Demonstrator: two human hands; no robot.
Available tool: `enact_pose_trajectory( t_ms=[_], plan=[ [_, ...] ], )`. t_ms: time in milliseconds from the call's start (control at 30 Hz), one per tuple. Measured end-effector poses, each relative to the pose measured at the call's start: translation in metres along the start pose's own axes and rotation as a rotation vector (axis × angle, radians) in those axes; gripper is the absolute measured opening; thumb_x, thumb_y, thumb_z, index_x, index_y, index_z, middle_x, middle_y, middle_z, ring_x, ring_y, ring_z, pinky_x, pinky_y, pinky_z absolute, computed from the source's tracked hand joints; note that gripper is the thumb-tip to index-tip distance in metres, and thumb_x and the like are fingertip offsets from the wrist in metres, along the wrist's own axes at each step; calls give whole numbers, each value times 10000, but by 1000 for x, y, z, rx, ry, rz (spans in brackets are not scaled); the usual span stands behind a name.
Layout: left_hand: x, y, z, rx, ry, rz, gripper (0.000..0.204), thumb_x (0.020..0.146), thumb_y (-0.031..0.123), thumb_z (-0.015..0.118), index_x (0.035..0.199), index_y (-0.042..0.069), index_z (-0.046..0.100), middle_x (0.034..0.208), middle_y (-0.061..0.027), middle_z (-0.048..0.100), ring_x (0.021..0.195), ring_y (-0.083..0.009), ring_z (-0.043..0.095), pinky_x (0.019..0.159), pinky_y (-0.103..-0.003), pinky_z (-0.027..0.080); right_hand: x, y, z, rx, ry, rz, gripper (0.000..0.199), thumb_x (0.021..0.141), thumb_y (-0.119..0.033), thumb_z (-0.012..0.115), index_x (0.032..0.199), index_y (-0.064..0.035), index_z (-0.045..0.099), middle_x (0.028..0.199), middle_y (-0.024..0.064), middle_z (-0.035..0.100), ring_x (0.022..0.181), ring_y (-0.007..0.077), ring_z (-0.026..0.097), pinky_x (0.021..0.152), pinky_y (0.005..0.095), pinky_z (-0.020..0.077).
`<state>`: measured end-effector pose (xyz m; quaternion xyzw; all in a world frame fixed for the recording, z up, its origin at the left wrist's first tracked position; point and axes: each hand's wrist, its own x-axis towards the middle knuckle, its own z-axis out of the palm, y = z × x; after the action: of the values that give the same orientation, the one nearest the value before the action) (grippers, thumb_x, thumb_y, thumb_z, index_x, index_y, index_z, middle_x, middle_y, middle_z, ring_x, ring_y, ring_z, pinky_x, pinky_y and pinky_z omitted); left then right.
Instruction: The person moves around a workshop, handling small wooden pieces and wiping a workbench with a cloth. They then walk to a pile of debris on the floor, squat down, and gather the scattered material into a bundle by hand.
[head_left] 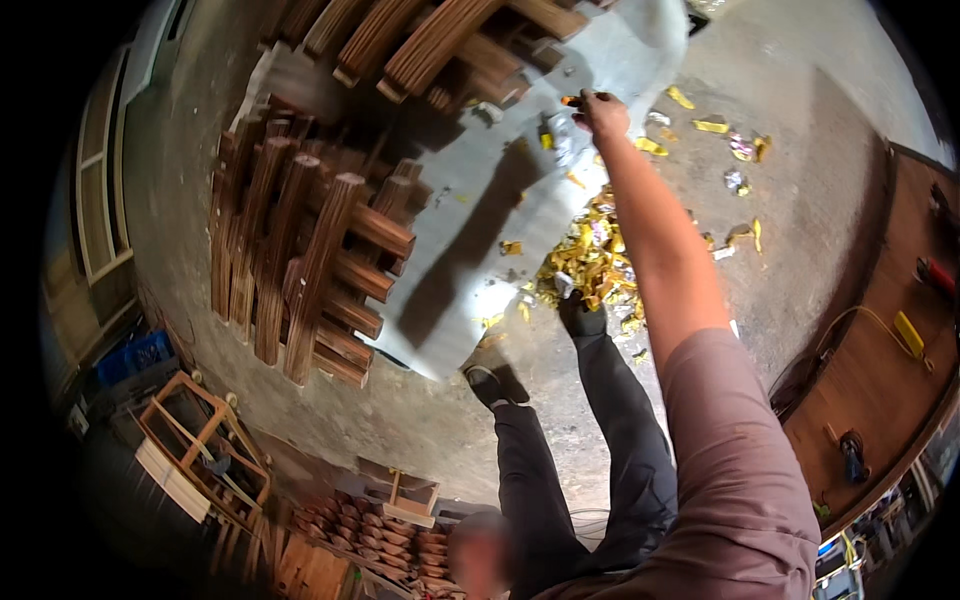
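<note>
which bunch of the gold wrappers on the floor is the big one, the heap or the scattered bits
The heap of gold wrappers by the person's shoe, just under the raised right arm, is the big one. The scattered wrappers farther out on the concrete floor lie singly, apart from each other.

Your right hand (600, 112), at the end of a fully stretched arm, pinches a small item (573, 100) with an orange-and-dark tip at the far edge of a grey sheet (470, 230); the item is too small to identify. The sheet is pale grey, long and flat, lying slanted across the concrete floor with one end toward your shoes and the other under the stacked dark-brown turned wooden legs (300, 250). A few gold scraps sit on its surface, and a heap of crumpled gold foil wrappers (585, 265) lies against its right edge, just below your outstretched arm.
</note>
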<state>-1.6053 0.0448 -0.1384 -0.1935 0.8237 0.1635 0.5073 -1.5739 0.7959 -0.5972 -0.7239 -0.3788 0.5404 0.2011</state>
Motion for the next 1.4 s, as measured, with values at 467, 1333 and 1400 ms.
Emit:
enact_pose_trajectory(
  t_ms=[467, 1333, 1400],
  plan=[
    [55, 51, 12, 349, -212, 436, 243, 883, 134, 638, 1084, -2, 650, 872, -107, 655, 809, -233, 634, 735, -352, 513, -465, 122, -479, -808, -102, 147, 264, 747, -191, 585, 942, -71, 717, 894, 221, 703, 862, 422, 673, 735, 517, 527],
    [-93, -156, 135, 861, -477, 728, 49, 876, 14, 600, 892, -31, 612, 822, -160, 628, 698, -275, 647, 592, -427, 571, -1109, 541, -883, 1736, 941, 177, 95, 972, -159, 542, 968, -73, 581, 833, 64, 602, 675, 158, 567, 553, 273, 481],
    [-122, -192, 168, 826, -466, 774, 63, 878, 14, 602, 912, -38, 614, 841, -166, 631, 715, -282, 652, 609, -437, 577, -1112, 562, -969, 1771, 990, 112, 77, 952, -138, 554, 945, -68, 587, 814, 63, 600, 652, 159, 566, 523, 275, 470]
  ],
)
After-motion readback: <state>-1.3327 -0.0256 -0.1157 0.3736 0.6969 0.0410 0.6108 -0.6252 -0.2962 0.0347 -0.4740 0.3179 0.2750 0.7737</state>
